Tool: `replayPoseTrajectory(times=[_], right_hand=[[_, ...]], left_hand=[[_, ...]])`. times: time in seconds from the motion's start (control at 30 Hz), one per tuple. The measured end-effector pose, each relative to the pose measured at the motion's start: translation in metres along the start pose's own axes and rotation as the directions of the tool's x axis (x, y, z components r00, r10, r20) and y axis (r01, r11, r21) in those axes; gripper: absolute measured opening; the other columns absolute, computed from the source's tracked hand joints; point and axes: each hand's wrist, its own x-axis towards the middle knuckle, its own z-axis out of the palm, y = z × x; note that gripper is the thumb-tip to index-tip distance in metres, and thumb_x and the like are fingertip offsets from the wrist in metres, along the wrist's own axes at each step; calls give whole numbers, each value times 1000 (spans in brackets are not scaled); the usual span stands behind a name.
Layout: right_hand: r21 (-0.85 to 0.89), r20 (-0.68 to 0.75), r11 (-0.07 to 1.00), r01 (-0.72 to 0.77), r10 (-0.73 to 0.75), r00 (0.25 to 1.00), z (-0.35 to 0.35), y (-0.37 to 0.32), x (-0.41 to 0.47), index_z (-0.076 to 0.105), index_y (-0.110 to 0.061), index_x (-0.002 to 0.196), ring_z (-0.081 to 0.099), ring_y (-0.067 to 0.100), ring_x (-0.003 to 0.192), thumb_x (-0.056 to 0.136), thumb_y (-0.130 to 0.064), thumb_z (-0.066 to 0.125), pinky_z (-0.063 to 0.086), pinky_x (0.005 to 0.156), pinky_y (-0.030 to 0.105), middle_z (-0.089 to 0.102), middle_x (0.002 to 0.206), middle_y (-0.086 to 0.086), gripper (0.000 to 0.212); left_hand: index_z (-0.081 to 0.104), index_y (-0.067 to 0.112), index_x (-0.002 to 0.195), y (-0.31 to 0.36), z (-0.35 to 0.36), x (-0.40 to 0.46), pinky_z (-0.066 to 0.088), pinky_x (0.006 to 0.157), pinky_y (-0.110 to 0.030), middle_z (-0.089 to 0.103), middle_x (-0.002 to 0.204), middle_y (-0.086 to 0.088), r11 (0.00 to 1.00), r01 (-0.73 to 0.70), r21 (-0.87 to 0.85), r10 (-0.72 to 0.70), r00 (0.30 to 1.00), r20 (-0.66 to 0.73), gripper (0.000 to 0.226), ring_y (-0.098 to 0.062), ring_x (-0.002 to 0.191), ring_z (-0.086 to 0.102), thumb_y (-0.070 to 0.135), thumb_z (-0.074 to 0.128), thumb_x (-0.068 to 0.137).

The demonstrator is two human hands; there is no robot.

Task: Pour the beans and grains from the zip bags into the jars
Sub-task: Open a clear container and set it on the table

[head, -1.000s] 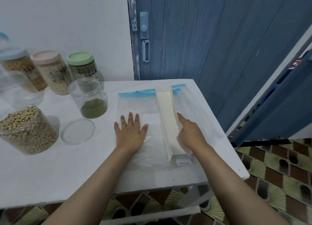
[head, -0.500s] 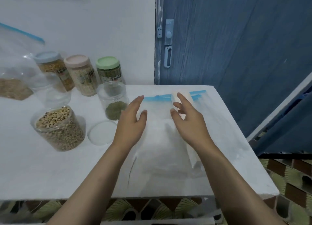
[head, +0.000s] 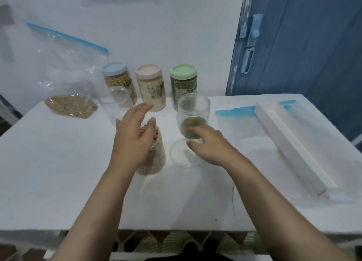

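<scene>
White table (head: pixel 58 172) by the blue door: I read this as between pours, left hand (head: pixel 131 141) fingers loose over the full bean jar (head: pixel 154 158), right hand (head: pixel 207 143) spread reaching the clear lid (head: pixel 178 155) beside the mung jar (head: pixel 193 115); next, cap it, then the grain bag (head: pixel 68 80) back-left.

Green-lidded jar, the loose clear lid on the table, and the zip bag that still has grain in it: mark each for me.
Green-lidded jar (head: pixel 183 72): head view, on its green lid.
Loose clear lid (head: pixel 177 155): head view, on its left part, beside the right hand.
Zip bag with grain (head: pixel 71 106): head view, on the grain at its bottom.
</scene>
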Motion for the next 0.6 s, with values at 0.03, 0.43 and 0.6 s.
replayPoseTrajectory(times=[0.03,0.43,0.6], right_hand=[[-77,67,997,-31,36,997,12,-3,5,37,-32,151,28,36,141,99,-40,53,29,112,41,27,160,4,55],[-164,76,971,-176,190,979,66,-16,14,8,-43,157,13,36,143,81,-54,73,27,112,49,10,162,9,101],[64,-158,997,-40,50,986,54,-36,-15,6,-51,154,17,26,138,80,-47,75,27,111,40,8,154,-3,101]], left_hand=[[55,26,138,-11,-4,2,31,118,-41,50,144,11,1000,9,9,-9,1000,14,37,-2,134,39,24,51,102],[49,19,143,-73,-11,-3,32,115,-30,48,145,4,979,90,-183,-59,984,168,40,-7,135,41,31,44,105],[50,20,142,-76,-13,-4,34,116,-34,50,141,8,948,120,-296,-76,985,156,39,-5,133,43,31,44,105]])
